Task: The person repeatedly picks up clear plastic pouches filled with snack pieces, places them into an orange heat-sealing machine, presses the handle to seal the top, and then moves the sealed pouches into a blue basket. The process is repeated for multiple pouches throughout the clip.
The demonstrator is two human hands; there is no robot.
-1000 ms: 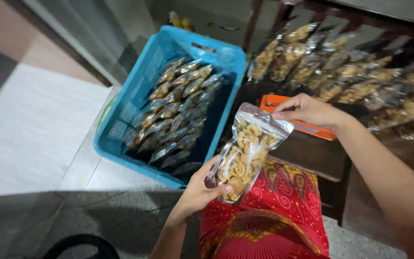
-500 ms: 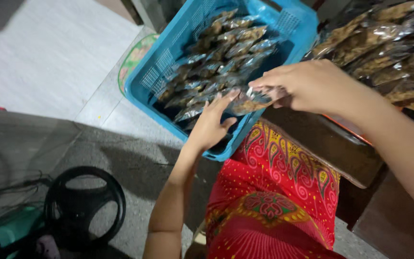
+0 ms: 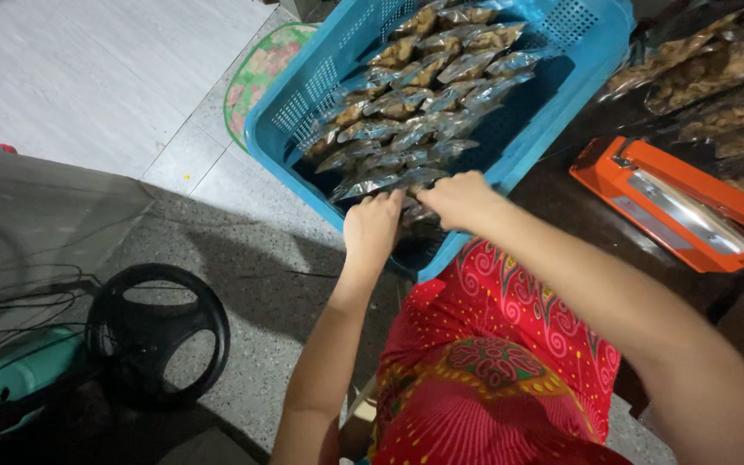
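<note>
A blue plastic basket [image 3: 303, 95] on the floor holds rows of clear snack bags [image 3: 424, 69] standing on edge. My left hand [image 3: 372, 228] and my right hand [image 3: 458, 198] are side by side at the basket's near corner. Both grip one clear snack bag [image 3: 419, 215], which is down inside the basket at the near end of the rows. My fingers hide most of that bag.
An orange heat sealer [image 3: 673, 207] lies on the dark table to the right, with more filled snack bags [image 3: 716, 77] behind it. A black ring-shaped stand [image 3: 157, 331] sits on the floor at the left. A green mat [image 3: 264, 73] lies beside the basket. My red patterned skirt [image 3: 492, 370] fills the bottom.
Both hands carried the snack bag from above the sealer down into the basket's near corner. The view has tilted downward and to the left.
</note>
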